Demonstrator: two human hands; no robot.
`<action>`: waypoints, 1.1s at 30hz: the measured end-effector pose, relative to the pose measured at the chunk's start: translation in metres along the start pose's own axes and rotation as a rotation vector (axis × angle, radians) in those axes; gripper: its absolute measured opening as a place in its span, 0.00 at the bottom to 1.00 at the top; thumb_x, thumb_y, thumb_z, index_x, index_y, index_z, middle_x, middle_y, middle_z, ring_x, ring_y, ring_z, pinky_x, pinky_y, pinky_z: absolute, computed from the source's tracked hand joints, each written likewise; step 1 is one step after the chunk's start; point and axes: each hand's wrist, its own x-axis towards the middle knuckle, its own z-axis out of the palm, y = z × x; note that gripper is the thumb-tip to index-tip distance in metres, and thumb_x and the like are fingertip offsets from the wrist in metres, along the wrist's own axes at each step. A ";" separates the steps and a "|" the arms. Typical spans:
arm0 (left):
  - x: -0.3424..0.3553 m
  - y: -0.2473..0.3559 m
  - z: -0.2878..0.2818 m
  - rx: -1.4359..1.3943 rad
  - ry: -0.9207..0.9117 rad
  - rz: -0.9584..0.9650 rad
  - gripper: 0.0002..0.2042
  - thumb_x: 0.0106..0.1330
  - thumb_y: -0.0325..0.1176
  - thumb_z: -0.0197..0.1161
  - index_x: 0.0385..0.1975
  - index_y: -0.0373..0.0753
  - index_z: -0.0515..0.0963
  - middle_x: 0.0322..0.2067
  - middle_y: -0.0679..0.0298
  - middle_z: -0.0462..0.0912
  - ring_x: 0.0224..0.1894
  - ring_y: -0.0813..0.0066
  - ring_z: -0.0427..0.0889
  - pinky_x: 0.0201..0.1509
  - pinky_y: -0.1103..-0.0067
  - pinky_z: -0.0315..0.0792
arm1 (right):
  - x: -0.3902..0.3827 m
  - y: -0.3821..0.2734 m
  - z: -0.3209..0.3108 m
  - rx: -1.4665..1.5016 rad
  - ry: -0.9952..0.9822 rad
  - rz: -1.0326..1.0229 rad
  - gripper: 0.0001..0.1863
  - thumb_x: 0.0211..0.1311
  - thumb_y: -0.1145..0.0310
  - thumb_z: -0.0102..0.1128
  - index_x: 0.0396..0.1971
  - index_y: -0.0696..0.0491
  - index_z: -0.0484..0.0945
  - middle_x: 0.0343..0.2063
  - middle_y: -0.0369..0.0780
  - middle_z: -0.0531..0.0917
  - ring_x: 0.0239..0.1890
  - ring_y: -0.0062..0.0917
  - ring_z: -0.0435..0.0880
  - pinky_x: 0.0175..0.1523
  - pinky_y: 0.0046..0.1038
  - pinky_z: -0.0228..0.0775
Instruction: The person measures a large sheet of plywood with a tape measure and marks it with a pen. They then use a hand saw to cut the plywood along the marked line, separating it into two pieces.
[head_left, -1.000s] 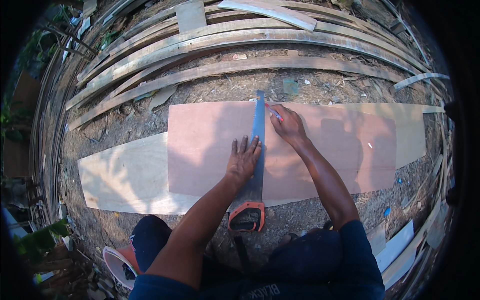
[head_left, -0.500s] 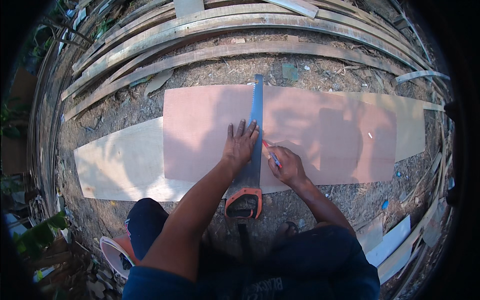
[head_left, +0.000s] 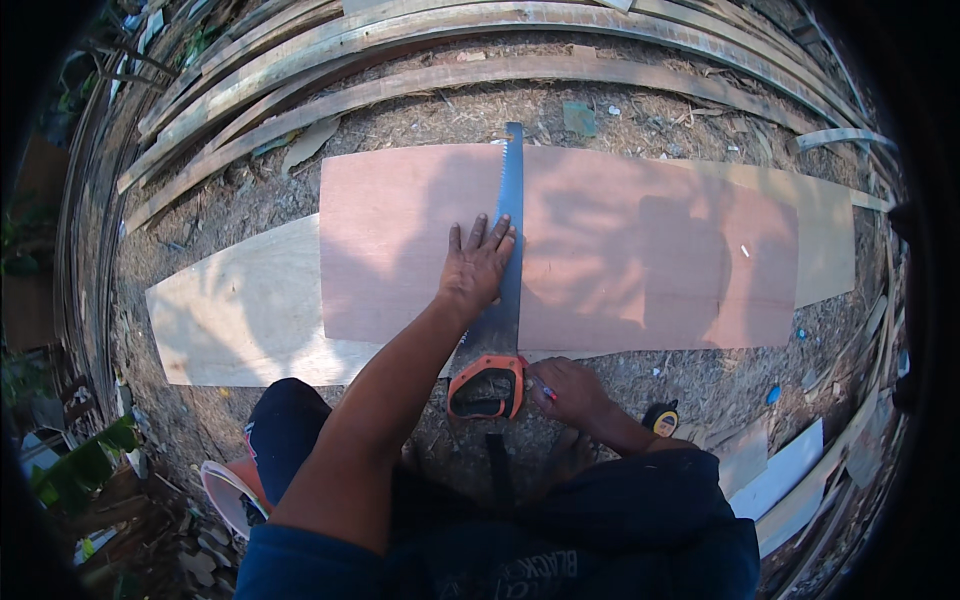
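Observation:
A hand saw (head_left: 509, 265) lies across a reddish plywood sheet (head_left: 410, 200), its blade tip past the far edge. The orange-and-black handle (head_left: 487, 387) rests just off the near edge. My left hand (head_left: 475, 265) lies flat, fingers spread, over the sheet and the blade's left side. My right hand (head_left: 575, 393) is closed around a red-and-blue pen (head_left: 547, 393), beside the handle at the near edge of the sheet. The pen's tip is hard to make out. Underneath, a paler plywood sheet (head_left: 240, 310) shows at the left and right ends.
Long wooden boards (head_left: 460, 75) lie on the dirt at the back. A yellow-and-black tape measure (head_left: 661, 418) sits by my right forearm. Board offcuts (head_left: 780, 470) lie at the lower right. A pinkish bucket (head_left: 232, 495) stands beside my left knee.
My right hand has drawn the pen toward me along the saw's right side, from mid-blade to beside the handle. My left hand stays on the blade. The tape measure has come into sight.

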 end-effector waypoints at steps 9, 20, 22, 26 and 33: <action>0.002 -0.001 0.001 -0.020 0.002 0.007 0.55 0.46 0.46 0.78 0.74 0.48 0.46 0.75 0.67 0.43 0.76 0.59 0.44 0.75 0.50 0.46 | 0.029 0.008 -0.015 0.294 0.024 0.237 0.08 0.59 0.67 0.58 0.33 0.55 0.76 0.24 0.46 0.82 0.29 0.43 0.83 0.35 0.41 0.75; 0.001 -0.004 0.000 -0.037 0.023 0.017 0.55 0.46 0.44 0.78 0.73 0.48 0.48 0.75 0.66 0.44 0.76 0.58 0.45 0.74 0.51 0.48 | 0.079 0.030 -0.039 0.329 -0.076 0.350 0.13 0.63 0.63 0.54 0.29 0.59 0.76 0.17 0.47 0.79 0.23 0.44 0.82 0.33 0.39 0.73; 0.001 -0.004 0.000 -0.054 0.022 0.019 0.55 0.46 0.43 0.78 0.73 0.47 0.48 0.75 0.66 0.44 0.76 0.58 0.45 0.74 0.50 0.50 | 0.100 0.038 -0.050 0.315 -0.060 0.385 0.14 0.63 0.63 0.54 0.28 0.60 0.77 0.17 0.48 0.79 0.23 0.44 0.82 0.33 0.39 0.72; 0.002 -0.004 -0.001 -0.078 0.012 0.014 0.55 0.45 0.42 0.78 0.73 0.47 0.48 0.75 0.65 0.44 0.76 0.58 0.46 0.72 0.49 0.52 | 0.150 0.061 -0.070 0.298 0.034 0.400 0.16 0.62 0.61 0.54 0.26 0.60 0.78 0.19 0.50 0.80 0.25 0.45 0.82 0.35 0.40 0.72; 0.001 -0.004 -0.002 -0.083 0.001 0.016 0.55 0.46 0.42 0.78 0.73 0.47 0.47 0.75 0.65 0.43 0.76 0.57 0.45 0.71 0.48 0.55 | 0.229 0.103 -0.091 0.173 0.129 0.437 0.19 0.59 0.58 0.53 0.23 0.61 0.79 0.20 0.53 0.80 0.28 0.48 0.83 0.40 0.43 0.74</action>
